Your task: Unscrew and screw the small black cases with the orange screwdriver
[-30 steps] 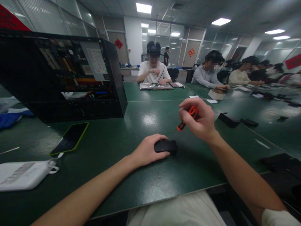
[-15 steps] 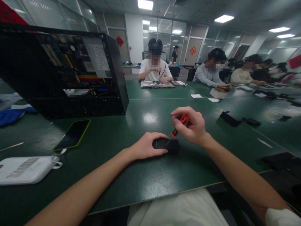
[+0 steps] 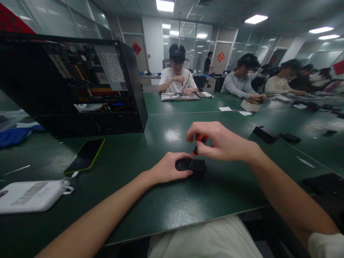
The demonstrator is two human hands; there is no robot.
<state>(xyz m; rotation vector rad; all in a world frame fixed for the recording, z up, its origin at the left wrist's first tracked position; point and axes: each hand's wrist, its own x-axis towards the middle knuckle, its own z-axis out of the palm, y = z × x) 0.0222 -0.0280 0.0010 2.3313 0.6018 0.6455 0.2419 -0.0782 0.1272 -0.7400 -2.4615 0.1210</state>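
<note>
A small black box-shaped device point(image 3: 199, 167) lies on the green table near its front edge. My left hand point(image 3: 170, 167) grips its left end between thumb and fingers. Above the device, my right hand point(image 3: 212, 140) is closed around the handle of a red and black screwdriver point(image 3: 202, 138). The thin shaft points down and left, its tip at the top of the device. Whether the tip sits in a screw is too small to tell.
An open black computer case point(image 3: 131, 86) stands at the left, with a phone point(image 3: 85, 156) and a white power bank point(image 3: 32, 195) before it. Black parts point(image 3: 264, 135) lie at the right. A person point(image 3: 177, 77) sits across the table.
My right hand has turned and shifted left around the screwdriver, and the screwdriver stands more upright. My left hand still holds the device. The standing person in the background has moved right.
</note>
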